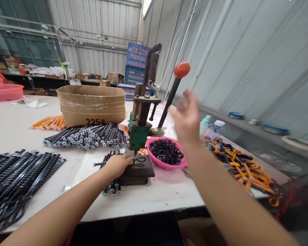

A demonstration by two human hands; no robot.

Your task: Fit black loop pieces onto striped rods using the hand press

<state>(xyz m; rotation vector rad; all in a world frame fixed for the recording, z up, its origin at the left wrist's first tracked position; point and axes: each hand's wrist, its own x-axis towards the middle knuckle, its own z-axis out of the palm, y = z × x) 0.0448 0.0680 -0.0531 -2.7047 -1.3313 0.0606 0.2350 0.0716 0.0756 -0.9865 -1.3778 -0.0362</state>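
At the press (140, 133), the left hand (118, 165) lies curled on the base, fingers pressed around something small beneath the die, seemingly to keep it in place; whether they pinch it, I can't tell. The right hand (186, 116) is raised, fingers spread, just below the red-knobbed lever (170, 95), with a pink bowl (156, 161) of black loops (166, 152) beside the press, within easy reach.

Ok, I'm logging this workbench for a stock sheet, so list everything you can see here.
hand press: one, green and rusty, mid-table
lever: one, black with red knob, rising from the press
cardboard box: one, brown, marked 225#, behind the press
crates: three, blue, stacked at the back
bowl: one, pink, right of the press
loops: many, black, in the bowl
ribbed rods: three piles, black, left of the press
bottles: two, pale, right of the bowl
left hand: one, on the press base
right hand: one, raised and open
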